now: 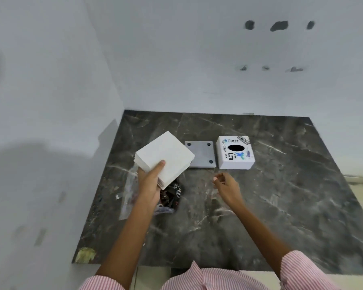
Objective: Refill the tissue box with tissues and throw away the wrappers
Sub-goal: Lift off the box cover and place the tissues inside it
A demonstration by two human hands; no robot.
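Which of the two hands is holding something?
The left hand is. Its fingers grip a stack of white tissues, lifted above the dark counter. The right hand is empty, hovering in front of the white tissue box.
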